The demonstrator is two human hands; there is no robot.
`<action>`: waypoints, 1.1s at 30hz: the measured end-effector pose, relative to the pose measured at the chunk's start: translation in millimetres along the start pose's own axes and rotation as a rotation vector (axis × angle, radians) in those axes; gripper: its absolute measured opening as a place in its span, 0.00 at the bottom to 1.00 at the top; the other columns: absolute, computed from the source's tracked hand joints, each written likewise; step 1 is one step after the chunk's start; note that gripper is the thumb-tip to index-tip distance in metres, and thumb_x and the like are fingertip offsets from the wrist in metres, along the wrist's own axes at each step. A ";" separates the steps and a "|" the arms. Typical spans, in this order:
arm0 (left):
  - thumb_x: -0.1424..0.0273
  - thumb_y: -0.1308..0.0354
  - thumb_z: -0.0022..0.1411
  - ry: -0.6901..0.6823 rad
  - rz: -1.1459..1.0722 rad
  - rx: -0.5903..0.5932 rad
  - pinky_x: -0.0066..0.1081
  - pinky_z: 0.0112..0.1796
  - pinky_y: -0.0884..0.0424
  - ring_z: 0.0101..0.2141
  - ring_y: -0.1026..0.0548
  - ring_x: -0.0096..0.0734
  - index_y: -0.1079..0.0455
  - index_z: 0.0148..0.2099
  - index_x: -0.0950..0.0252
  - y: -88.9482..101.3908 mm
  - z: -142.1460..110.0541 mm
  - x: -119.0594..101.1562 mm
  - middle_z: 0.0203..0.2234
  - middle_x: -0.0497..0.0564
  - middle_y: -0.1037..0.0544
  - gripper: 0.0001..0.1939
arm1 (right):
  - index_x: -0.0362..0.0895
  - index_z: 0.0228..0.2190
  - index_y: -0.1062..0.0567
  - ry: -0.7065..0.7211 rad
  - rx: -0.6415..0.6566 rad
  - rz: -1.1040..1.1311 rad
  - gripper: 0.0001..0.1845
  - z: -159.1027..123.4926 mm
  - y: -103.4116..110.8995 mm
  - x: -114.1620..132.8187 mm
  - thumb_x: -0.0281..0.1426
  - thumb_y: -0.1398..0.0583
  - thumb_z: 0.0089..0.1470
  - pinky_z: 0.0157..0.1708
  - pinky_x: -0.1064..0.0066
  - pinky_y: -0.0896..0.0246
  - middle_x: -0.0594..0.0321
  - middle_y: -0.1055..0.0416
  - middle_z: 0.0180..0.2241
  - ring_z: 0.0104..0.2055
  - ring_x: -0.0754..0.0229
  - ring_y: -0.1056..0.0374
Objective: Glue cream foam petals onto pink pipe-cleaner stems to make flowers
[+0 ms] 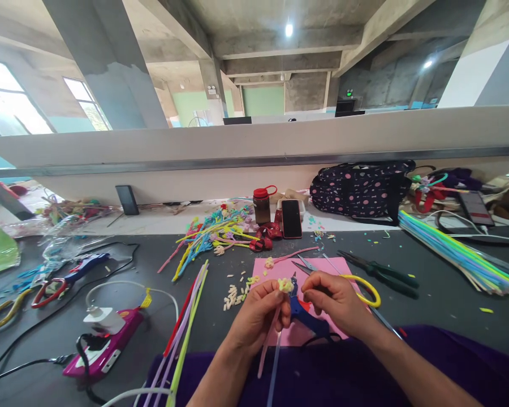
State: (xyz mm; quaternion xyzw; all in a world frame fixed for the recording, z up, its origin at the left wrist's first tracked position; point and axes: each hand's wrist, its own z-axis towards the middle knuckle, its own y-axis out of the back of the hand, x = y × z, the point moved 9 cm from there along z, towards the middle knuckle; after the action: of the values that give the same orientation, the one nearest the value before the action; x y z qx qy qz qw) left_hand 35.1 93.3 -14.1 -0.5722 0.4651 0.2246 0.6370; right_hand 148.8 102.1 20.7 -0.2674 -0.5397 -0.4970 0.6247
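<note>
At the lower centre of the frame, a yellow flower head [285, 285] is held upright in the left hand [258, 314], its base pinched between thumb and fingers, while a pink stem [263, 356] is seen hanging below the palm. The right hand [339, 299] is poised just to the right of it, thumb and forefinger brought narrowly together; whether a small piece is gripped between them cannot be told at this size. Behind and between the hands, a blue glue gun [307, 319] is laid on a pink sheet [335, 265], with its nozzle near the flower head. Loose pale pieces [233, 297] are scattered left of the sheet on the dark counter [220, 333], and a second yellow flower [269, 262] is laid at the sheet's upper left edge. For clean work, the flower head is best kept steady by a light pinch low down, so that its small parts are not crushed and the top is left reachable. Fingertips should be kept off the nozzle, which could be hot, and the open scissors [307, 265] lying beyond should not be brushed by the right hand.
</note>
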 end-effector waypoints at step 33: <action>0.67 0.36 0.48 -0.029 -0.205 -0.076 0.15 0.10 0.50 0.10 0.39 0.12 0.32 0.27 0.70 15.6 -0.4 -9.8 0.18 0.47 0.26 0.12 | 0.42 0.54 0.42 -0.389 -0.007 -0.872 0.30 -27.9 91.4 -81.8 0.27 0.45 0.47 0.36 0.66 0.37 0.54 0.28 0.40 0.37 0.53 0.29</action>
State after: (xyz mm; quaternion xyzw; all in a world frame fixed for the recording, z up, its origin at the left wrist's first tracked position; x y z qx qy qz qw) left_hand 17.5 99.1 -13.9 -0.6370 0.3862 0.1840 0.6413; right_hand 249.6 138.2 -45.4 -0.1062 -0.7068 -0.6553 0.2443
